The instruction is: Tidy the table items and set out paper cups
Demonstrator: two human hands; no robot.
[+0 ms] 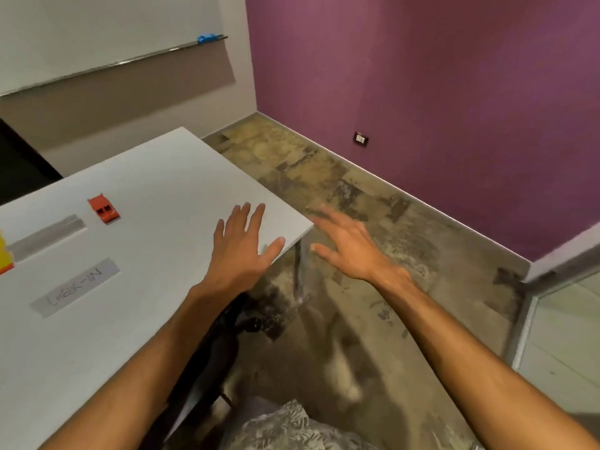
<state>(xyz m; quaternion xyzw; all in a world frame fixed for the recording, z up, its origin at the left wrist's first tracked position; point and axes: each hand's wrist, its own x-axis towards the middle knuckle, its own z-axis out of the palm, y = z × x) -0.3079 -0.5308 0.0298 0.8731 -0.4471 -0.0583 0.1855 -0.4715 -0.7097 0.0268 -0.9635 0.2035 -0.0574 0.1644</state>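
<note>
A white table (156,177) fills the left half of the view. My left hand (242,245) hovers open over its near right corner, fingers spread, holding nothing. My right hand (349,245) is open too, out past the table's edge above the floor, blurred by motion. A small red object (103,208) lies on the table to the left. A paper label with handwriting (76,287) lies nearer me, and a grey strip (48,237) sits above it. A yellow and orange thing (5,254) is cut off at the left edge. No paper cups are in view.
A whiteboard ledge with a blue eraser (206,38) runs along the back wall. A purple wall (422,92) with a socket (360,138) stands to the right. A dark chair (207,352) sits under the table's near edge; a glass door frame (532,319) is at right.
</note>
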